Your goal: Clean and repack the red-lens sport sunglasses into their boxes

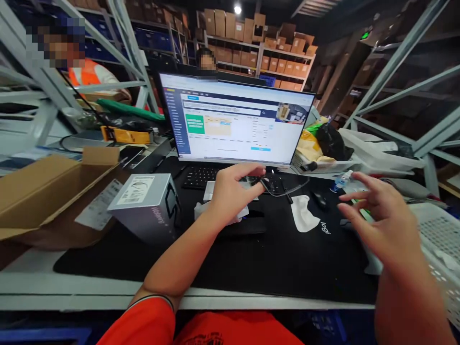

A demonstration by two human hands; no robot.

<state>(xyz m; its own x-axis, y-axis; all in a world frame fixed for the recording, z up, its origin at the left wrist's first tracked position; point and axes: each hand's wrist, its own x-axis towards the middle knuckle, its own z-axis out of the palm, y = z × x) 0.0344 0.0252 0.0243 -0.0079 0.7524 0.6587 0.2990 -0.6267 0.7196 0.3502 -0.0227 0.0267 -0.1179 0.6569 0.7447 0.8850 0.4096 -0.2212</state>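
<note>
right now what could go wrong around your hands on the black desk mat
The small clear plastic water bottle lies just beyond the spread-open right hand, so a careless sweep could knock it, possibly spilling near the black computer mouse. The thin cable looping from the left hand over the black keyboard might snag if tugged.

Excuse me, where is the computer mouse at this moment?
In the head view, the black mouse lies on the black desk mat, right of the keyboard, between the white cloth and the person's right hand.
</note>
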